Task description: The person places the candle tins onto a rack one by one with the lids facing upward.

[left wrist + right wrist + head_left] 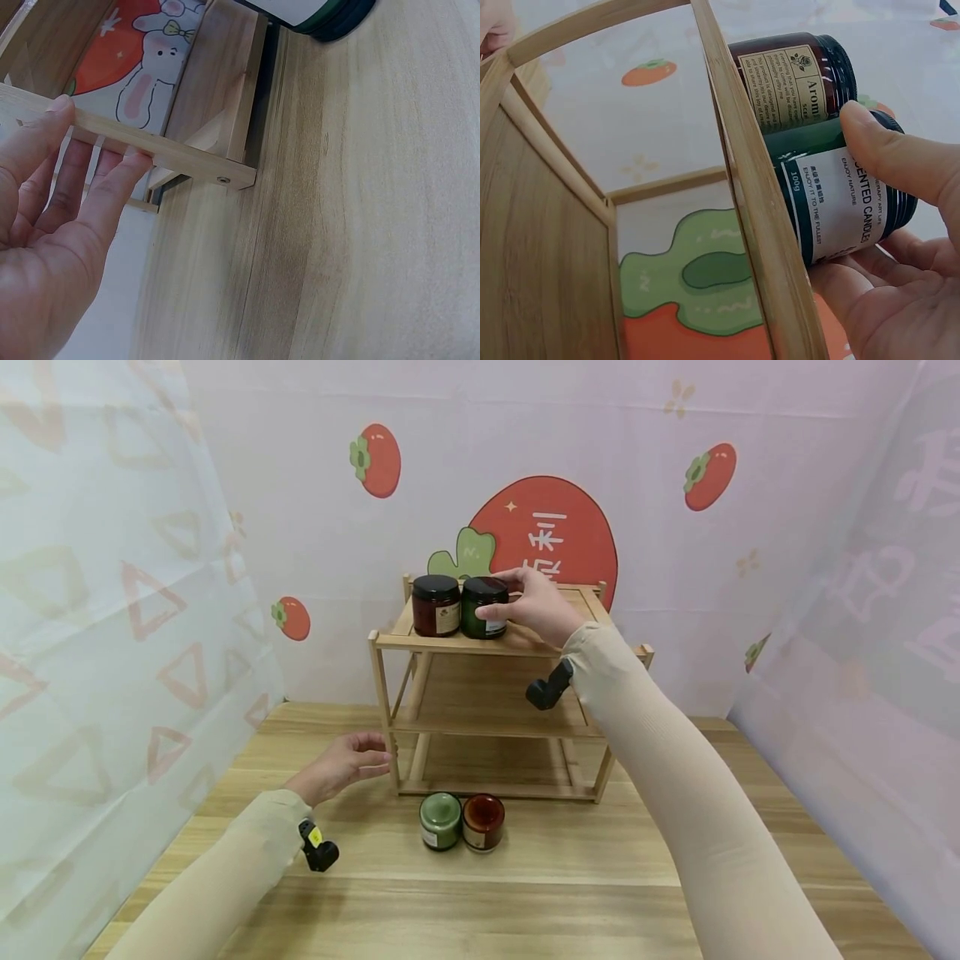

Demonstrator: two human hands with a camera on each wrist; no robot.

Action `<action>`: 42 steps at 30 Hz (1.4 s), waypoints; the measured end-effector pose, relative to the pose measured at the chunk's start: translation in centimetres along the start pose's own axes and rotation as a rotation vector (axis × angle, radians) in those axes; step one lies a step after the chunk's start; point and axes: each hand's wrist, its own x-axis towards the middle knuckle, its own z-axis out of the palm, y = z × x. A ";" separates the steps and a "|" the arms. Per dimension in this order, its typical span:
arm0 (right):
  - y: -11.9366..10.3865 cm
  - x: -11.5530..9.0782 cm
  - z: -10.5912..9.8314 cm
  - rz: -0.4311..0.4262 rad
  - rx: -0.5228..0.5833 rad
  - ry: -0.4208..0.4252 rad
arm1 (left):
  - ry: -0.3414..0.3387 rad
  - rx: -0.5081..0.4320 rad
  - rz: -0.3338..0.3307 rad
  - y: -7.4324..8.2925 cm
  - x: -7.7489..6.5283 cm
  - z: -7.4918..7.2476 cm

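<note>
A dark green scented-candle jar (484, 608) with a black lid and white label stands on the top board of a wooden shelf rack (495, 646). My right hand (537, 607) grips this jar, and in the right wrist view the thumb lies along the lid end with the fingers on the opposite side. Touching it on the left is a dark red candle jar (436, 607) with a beige label. My left hand (343, 768) holds the rack's front left post (172, 152), thumb and fingertips against the wood in the left wrist view.
On the table (570, 893), in front of the rack, a light green jar (440, 821) and an amber-red jar (483, 822) stand side by side. The rack also has a middle shelf (495, 693) and a bottom shelf (491, 764). A printed cloth (315, 527) hangs behind.
</note>
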 end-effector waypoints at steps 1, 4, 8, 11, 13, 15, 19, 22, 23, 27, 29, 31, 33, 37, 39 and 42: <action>0.0 0.0 0.0 0.001 -0.005 -0.007 | 0.000 0.001 0.000 0.0 0.0 0.0; -0.1 0.0 -0.1 -0.002 -0.015 -0.027 | 0.002 0.001 -0.001 0.0 -0.1 0.0; -0.2 -0.2 0.0 0.002 -0.011 -0.044 | 0.002 0.001 -0.002 0.1 -0.2 0.1; -0.3 -0.3 0.0 0.018 -0.006 -0.039 | 0.005 -0.001 -0.003 0.2 -0.3 0.2; -0.3 -0.4 0.1 0.025 -0.013 -0.028 | 0.012 -0.004 -0.006 0.1 -0.2 0.2; -0.4 -0.5 0.1 0.026 -0.025 -0.024 | 0.013 -0.002 -0.007 0.1 -0.2 0.1; -0.5 -0.5 0.2 0.017 -0.048 -0.024 | 0.008 -0.002 -0.005 0.1 -0.1 0.0; -0.4 -0.5 0.2 0.006 -0.042 -0.029 | 0.004 -0.004 -0.002 0.1 -0.1 0.0; -0.4 -0.5 0.2 0.004 -0.036 -0.030 | 0.004 -0.008 -0.002 0.1 -0.1 0.0; -0.3 -0.5 0.1 -0.012 -0.019 -0.016 | 0.003 -0.010 -0.003 0.1 -0.1 0.0; -0.3 -0.6 0.0 -0.028 -0.012 0.002 | 0.003 -0.014 -0.004 0.0 -0.1 0.0; -0.4 -0.8 -0.1 -0.050 -0.008 0.019 | 0.001 -0.013 -0.004 0.0 -0.1 -0.1; -0.5 -0.9 -0.2 -0.071 0.001 0.032 | -0.004 -0.010 -0.001 0.0 -0.1 -0.1; -0.9 -1.1 -0.3 -0.107 0.007 0.052 | -0.006 -0.002 0.005 0.1 -0.1 -0.2; -1.2 -1.2 -0.3 -0.126 0.013 0.062 | -0.003 -0.003 0.004 0.1 -0.1 -0.2; -1.5 -1.5 -0.4 -0.156 0.014 0.076 | -0.008 0.000 0.005 0.1 -0.1 -0.2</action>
